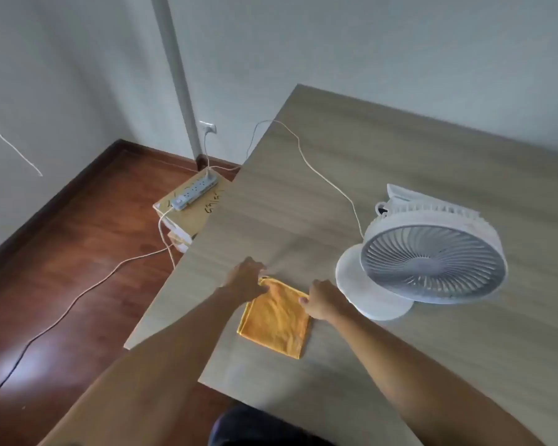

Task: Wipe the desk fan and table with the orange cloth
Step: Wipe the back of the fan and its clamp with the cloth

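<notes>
Your left hand (245,280) and right hand (322,299) pinch the far corners of the folded orange cloth (276,320), flat on the table (303,194) at the fan's (432,255) eight o'clock.

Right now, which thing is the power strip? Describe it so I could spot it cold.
Start at the wooden table and go off its left edge to the cardboard box on the floor by the wall. The power strip lies across the box's top: a long pale bar with a row of sockets. Unlike the thin loose cables around it, it is rigid and flat.
</notes>
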Demonstrator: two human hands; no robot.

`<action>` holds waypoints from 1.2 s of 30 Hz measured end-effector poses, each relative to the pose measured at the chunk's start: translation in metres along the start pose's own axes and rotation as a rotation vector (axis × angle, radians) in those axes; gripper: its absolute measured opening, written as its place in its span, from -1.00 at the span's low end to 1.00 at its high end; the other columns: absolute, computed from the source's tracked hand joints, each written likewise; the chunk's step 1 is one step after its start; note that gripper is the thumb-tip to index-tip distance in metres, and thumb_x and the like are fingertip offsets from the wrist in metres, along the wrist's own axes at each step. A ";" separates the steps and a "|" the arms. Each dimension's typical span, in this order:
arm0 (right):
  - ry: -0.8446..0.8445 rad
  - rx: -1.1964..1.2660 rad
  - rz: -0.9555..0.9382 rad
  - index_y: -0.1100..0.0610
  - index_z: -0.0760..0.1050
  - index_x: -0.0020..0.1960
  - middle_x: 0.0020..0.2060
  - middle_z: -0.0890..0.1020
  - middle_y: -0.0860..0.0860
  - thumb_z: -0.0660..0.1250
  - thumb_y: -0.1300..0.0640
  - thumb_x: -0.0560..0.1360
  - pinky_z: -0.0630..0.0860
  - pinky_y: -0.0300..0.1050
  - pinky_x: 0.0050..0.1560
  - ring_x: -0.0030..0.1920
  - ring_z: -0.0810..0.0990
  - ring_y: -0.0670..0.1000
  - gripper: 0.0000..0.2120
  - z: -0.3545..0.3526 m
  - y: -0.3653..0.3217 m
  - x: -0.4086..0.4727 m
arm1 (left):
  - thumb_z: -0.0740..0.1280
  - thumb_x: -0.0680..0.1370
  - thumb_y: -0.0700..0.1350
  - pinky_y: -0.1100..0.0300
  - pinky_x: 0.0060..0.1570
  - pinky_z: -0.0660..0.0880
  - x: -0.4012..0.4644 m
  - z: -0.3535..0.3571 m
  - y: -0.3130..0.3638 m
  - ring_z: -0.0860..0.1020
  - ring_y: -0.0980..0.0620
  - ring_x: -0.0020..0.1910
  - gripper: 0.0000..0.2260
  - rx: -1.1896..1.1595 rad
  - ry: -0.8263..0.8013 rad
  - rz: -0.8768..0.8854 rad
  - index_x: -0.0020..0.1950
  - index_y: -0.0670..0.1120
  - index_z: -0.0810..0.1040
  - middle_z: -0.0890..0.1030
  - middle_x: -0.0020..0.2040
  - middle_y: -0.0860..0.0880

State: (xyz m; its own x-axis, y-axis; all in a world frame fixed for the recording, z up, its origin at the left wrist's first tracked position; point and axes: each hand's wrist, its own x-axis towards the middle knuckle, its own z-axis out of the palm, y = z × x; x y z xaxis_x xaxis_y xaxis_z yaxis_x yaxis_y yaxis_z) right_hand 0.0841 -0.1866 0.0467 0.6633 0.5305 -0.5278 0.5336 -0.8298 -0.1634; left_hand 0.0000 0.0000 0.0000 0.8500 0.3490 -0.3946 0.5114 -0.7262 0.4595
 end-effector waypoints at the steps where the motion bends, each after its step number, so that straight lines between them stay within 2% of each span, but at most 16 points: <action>1: -0.026 -0.009 0.029 0.27 0.51 0.17 0.14 0.61 0.20 0.22 -0.12 0.55 0.51 -0.05 -0.01 0.15 0.59 0.20 -0.54 0.004 0.001 -0.001 | 0.45 0.45 0.00 0.08 0.31 0.35 0.002 0.004 -0.001 0.44 -0.13 0.35 -0.49 0.007 -0.013 0.004 0.37 -0.06 0.48 0.46 0.34 -0.14; 3: -0.053 0.046 0.094 0.22 0.54 0.09 0.07 0.64 0.14 0.24 -0.22 0.51 0.49 -0.06 -0.07 0.09 0.62 0.17 -0.50 0.015 0.005 -0.002 | 0.45 0.42 -0.03 0.06 0.29 0.37 0.002 0.009 -0.002 0.43 -0.13 0.35 -0.49 0.011 -0.014 0.005 0.36 -0.03 0.49 0.47 0.32 -0.14; 6: -0.048 0.207 0.194 0.17 0.56 0.04 0.02 0.66 0.10 0.29 -0.23 0.47 0.56 -0.04 -0.01 0.06 0.64 0.14 -0.54 0.028 0.005 -0.003 | 0.43 0.44 -0.07 0.00 0.26 0.42 -0.001 0.015 -0.001 0.41 -0.13 0.31 -0.56 -0.004 0.027 -0.026 0.32 -0.01 0.51 0.46 0.26 -0.12; 9: 0.024 0.375 0.305 0.14 0.58 -0.10 -0.06 0.68 0.09 0.36 -0.08 0.46 0.54 -0.09 -0.09 0.02 0.66 0.13 -0.73 0.037 0.003 -0.004 | 0.38 0.51 0.00 0.01 0.20 0.43 0.000 0.018 -0.004 0.43 -0.11 0.25 -0.70 -0.016 0.079 -0.009 0.22 -0.03 0.57 0.55 0.15 -0.11; 12: 0.077 0.485 0.341 0.15 0.57 -0.20 -0.18 0.70 0.09 0.35 0.11 0.45 0.54 -0.14 -0.17 -0.09 0.68 0.10 -0.88 0.047 0.002 -0.005 | 0.39 0.52 0.03 0.07 0.11 0.48 0.001 0.017 -0.007 0.54 -0.05 0.11 -0.80 -0.107 0.080 -0.011 0.06 -0.05 0.64 0.64 0.01 -0.04; 15: 0.173 0.665 0.300 0.09 0.42 -0.31 -0.36 0.56 0.00 0.33 0.17 0.42 0.38 -0.22 -0.37 -0.25 0.56 0.06 -0.85 0.049 0.002 -0.013 | 0.44 0.48 0.02 0.14 -0.01 0.53 0.003 0.010 -0.008 0.62 -0.02 -0.03 -0.82 -0.210 0.028 -0.046 -0.03 -0.05 0.64 0.67 -0.07 -0.02; 17: 0.223 0.824 0.278 0.08 0.39 -0.26 -0.33 0.52 -0.06 0.33 0.18 0.44 0.36 -0.33 -0.36 -0.27 0.51 -0.03 -0.84 0.045 0.000 -0.025 | 0.46 0.46 0.02 0.19 -0.04 0.51 0.005 0.003 -0.008 0.61 0.03 -0.09 -0.87 -0.263 -0.012 -0.058 -0.10 0.00 0.60 0.64 -0.14 0.03; 19: 0.277 0.961 0.216 0.14 0.43 -0.16 -0.28 0.56 -0.05 0.34 0.19 0.48 0.43 -0.29 -0.27 -0.26 0.52 -0.07 -0.91 0.038 -0.001 -0.040 | 0.49 0.43 -0.08 0.18 -0.04 0.50 0.006 -0.006 -0.004 0.59 0.05 -0.11 -0.89 -0.347 -0.046 -0.045 -0.18 0.02 0.57 0.62 -0.18 0.05; 22: 0.414 1.020 0.047 0.23 0.40 -0.11 -0.41 0.51 -0.11 0.34 0.26 0.50 0.36 -0.26 -0.33 -0.39 0.44 -0.12 -0.89 0.020 0.000 -0.064 | 0.51 0.38 -0.23 0.10 -0.09 0.50 0.003 -0.027 0.011 0.57 0.09 -0.22 -0.84 -0.513 -0.108 0.025 -0.23 0.00 0.58 0.60 -0.26 0.02; 25: 0.517 1.027 -0.061 0.14 0.31 -0.16 -0.57 0.38 -0.17 0.30 0.33 0.51 0.22 -0.36 -0.41 -0.51 0.31 -0.15 -0.81 -0.007 0.006 -0.092 | 0.39 0.33 -0.34 0.11 -0.08 0.54 0.000 -0.051 0.040 0.61 0.22 -0.30 -0.77 -0.583 -0.185 0.161 -0.16 -0.02 0.57 0.63 -0.22 -0.01; 27: 0.566 1.027 -0.077 0.10 0.30 -0.16 -0.56 0.38 -0.17 0.29 0.33 0.51 0.22 -0.37 -0.41 -0.50 0.28 -0.15 -0.78 -0.024 0.013 -0.110 | 0.29 0.25 -0.29 0.12 -0.07 0.56 -0.001 -0.067 0.066 0.64 0.11 -0.16 -0.67 -0.608 -0.189 0.234 -0.06 0.00 0.56 0.65 -0.09 -0.04; 29: 0.610 1.070 -0.050 0.08 0.31 -0.17 -0.53 0.40 -0.11 0.29 0.31 0.51 0.22 -0.32 -0.41 -0.47 0.27 -0.14 -0.79 -0.040 0.023 -0.132 | 0.26 0.22 -0.25 0.13 -0.10 0.55 0.000 -0.081 0.094 0.63 -0.02 -0.03 -0.60 -0.646 -0.106 0.268 0.03 0.01 0.54 0.65 0.03 -0.06; 32: 0.727 1.165 -0.041 0.13 0.36 -0.16 -0.50 0.40 0.08 0.31 0.25 0.48 0.24 -0.20 -0.40 -0.43 0.29 -0.05 -0.87 -0.064 0.041 -0.166 | 0.36 0.31 -0.18 0.16 -0.08 0.55 -0.002 -0.098 0.139 0.60 -0.02 -0.02 -0.60 -0.717 0.045 0.373 0.15 -0.03 0.54 0.63 0.07 -0.06; 34: 0.818 1.189 -0.036 0.15 0.38 -0.17 -0.52 0.42 0.04 0.29 0.20 0.44 0.26 -0.19 -0.41 -0.44 0.32 -0.04 -0.91 -0.079 0.057 -0.189 | 0.50 0.37 -0.09 0.19 -0.05 0.54 -0.004 -0.105 0.169 0.58 0.03 0.00 -0.57 -0.722 0.082 0.457 0.22 -0.05 0.53 0.63 0.10 -0.03; 36: 0.901 1.189 -0.003 0.11 0.39 -0.20 -0.53 0.41 0.01 0.30 0.16 0.44 0.27 -0.21 -0.44 -0.45 0.31 -0.06 -0.90 -0.092 0.076 -0.210 | 0.55 0.36 0.04 0.21 0.00 0.54 -0.006 -0.108 0.196 0.58 0.09 0.07 -0.47 -0.680 0.091 0.538 0.28 -0.02 0.52 0.62 0.13 0.04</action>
State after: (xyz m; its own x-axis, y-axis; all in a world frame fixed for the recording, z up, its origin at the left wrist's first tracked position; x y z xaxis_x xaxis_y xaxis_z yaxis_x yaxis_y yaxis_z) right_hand 0.0332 -0.3451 0.2222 0.9926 0.0905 0.0805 0.1006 -0.2455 -0.9642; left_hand 0.1089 -0.0802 0.1786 0.9898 0.1272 0.0639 -0.0222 -0.3048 0.9521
